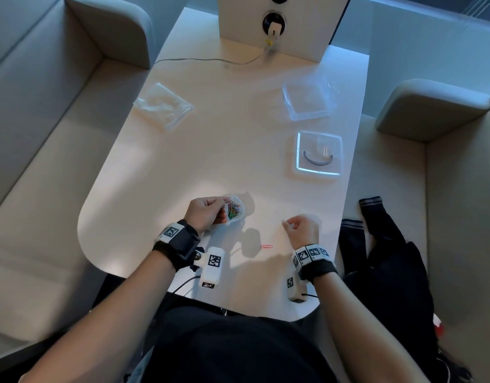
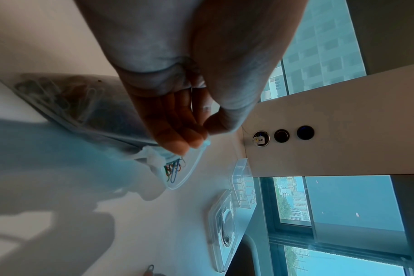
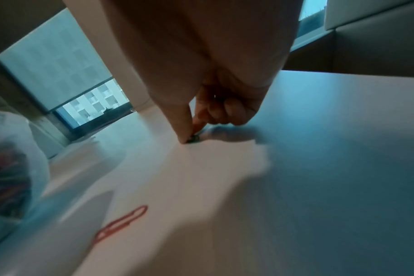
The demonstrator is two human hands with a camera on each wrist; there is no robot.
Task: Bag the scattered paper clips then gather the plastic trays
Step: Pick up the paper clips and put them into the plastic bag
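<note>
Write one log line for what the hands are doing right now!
left hand: holds bag of clips | right hand: pinching clip | red clip: loose on table | trays: ungathered

Table (image 1: 183, 161): power box (image 1: 279, 26) at far end, cable (image 1: 205, 60) trailing left from it. Empty bags (image 1: 163, 105) far left. Two plastic trays right: one (image 1: 307, 102) far, one (image 1: 318, 154) nearer. Bag of paper clips (image 1: 234, 210) near centre; loose paper clip (image 1: 266, 246) near, right of it. Garment (image 1: 382, 244) on seat, right of table.
</note>
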